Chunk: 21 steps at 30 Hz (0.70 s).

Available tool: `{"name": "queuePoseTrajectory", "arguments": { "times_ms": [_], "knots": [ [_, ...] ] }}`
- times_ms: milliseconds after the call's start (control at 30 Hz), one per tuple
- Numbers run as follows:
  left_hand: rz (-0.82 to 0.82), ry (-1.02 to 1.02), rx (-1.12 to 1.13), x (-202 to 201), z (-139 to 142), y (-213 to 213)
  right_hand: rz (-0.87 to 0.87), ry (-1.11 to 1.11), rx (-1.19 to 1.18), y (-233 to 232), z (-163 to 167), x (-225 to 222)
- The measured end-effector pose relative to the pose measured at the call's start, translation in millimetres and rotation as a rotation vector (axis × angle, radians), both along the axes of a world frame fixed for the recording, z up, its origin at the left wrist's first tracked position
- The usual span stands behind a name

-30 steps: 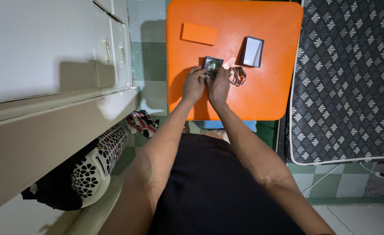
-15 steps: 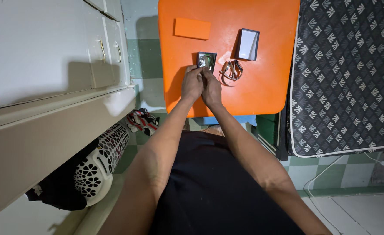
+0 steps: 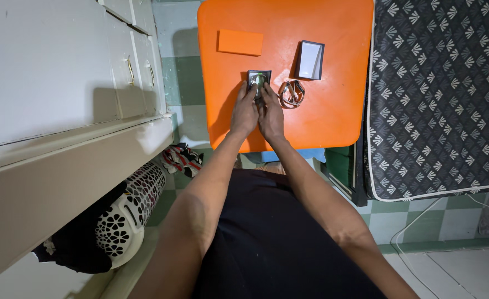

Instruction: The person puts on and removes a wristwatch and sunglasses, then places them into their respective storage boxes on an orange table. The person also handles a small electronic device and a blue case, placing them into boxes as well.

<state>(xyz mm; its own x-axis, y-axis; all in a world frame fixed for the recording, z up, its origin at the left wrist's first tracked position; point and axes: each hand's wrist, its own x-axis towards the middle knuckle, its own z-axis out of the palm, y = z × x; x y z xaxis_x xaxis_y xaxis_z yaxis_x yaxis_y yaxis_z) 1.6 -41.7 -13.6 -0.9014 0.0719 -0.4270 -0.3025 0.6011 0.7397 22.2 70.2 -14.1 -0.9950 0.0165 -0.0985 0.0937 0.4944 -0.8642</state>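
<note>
Pinching the small dark box (image 3: pixel 259 79) mid-bench (image 3: pixel 333 122) with left hand (image 3: pixel 245 113) and right hand (image 3: pixel 270 113), fingers clenched on it; I judge a slip could knock the coiled strap (image 3: pixel 292 92).

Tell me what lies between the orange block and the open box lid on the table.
Nothing: the head view shows only bare orange table between the orange block and the box lid.

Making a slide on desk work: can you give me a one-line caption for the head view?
Left hand and right hand together on a small dark box on an orange table.
</note>
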Motion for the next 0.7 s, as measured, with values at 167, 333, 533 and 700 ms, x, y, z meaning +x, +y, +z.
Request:
{"name": "queuePoseTrajectory", "arguments": {
  "times_ms": [167,333,533,700],
  "knots": [
    [-0.021,-0.02,-0.024,4.6,-2.8,0.5,0.04,-0.009,0.025,13.6,2.5,-0.1],
    [-0.029,0.13,-0.076,19.0,1.5,5.0,-0.139,-0.066,0.047,42.3,20.7,20.5],
    [-0.087,0.135,-0.149,30.7,23.1,12.5,0.012,-0.138,0.272,69.1,17.5,29.4],
    [-0.031,0.24,-0.178,27.6,36.9,21.0,0.235,-0.05,0.326,84.8,6.5,19.0]
  ]
}}
